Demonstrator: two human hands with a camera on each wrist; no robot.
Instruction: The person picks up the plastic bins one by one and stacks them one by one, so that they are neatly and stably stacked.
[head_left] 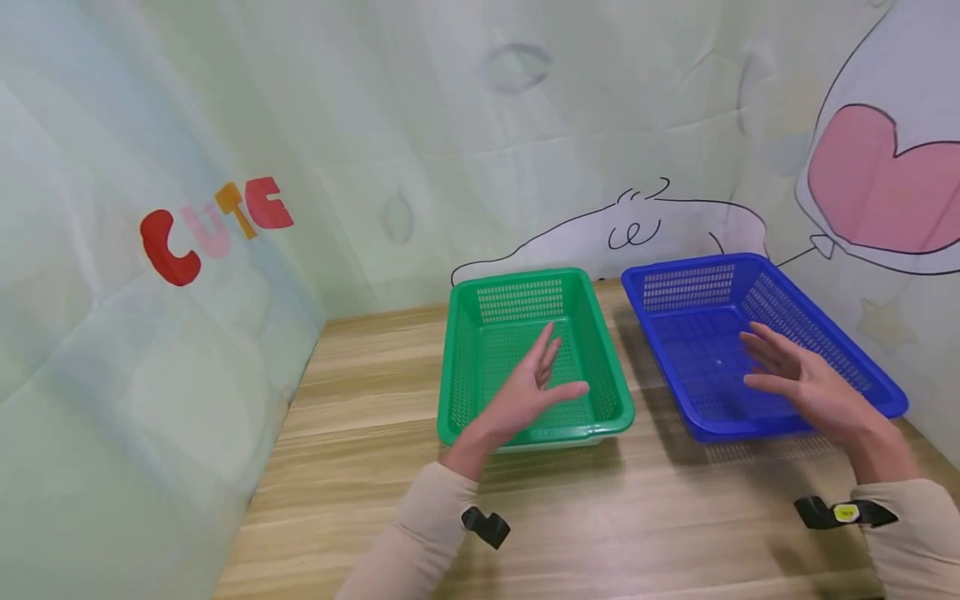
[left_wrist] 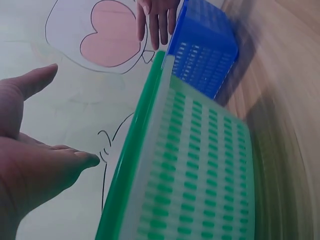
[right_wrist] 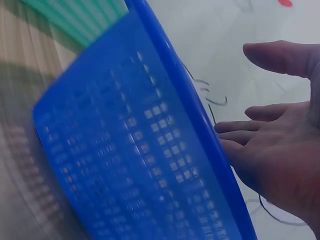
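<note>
My left hand point(head_left: 521, 396) hovers above the front part of a green slotted plastic basket point(head_left: 555, 434), fingers extended forward and thumb spread to the right. A whitish slotted layer point(left_wrist: 210, 165) shows under the green rim in the left wrist view. Over the right side of a blue plastic basket point(head_left: 693, 350) hangs my right hand point(head_left: 806, 383), its fingers loosely bent and thumb apart. Nothing lies between the fingers of either hand. Both baskets stand side by side, with no objects visible inside. In the right wrist view the hand point(right_wrist: 280, 135) is beside the blue rim point(right_wrist: 200, 120).
The baskets stand on a wood-grain table point(head_left: 360, 400), close to a pale printed curtain point(head_left: 420, 167) at the back. More curtain borders the left and right sides. Both wrists wear black straps, one strap point(head_left: 843, 512) with a yellow label.
</note>
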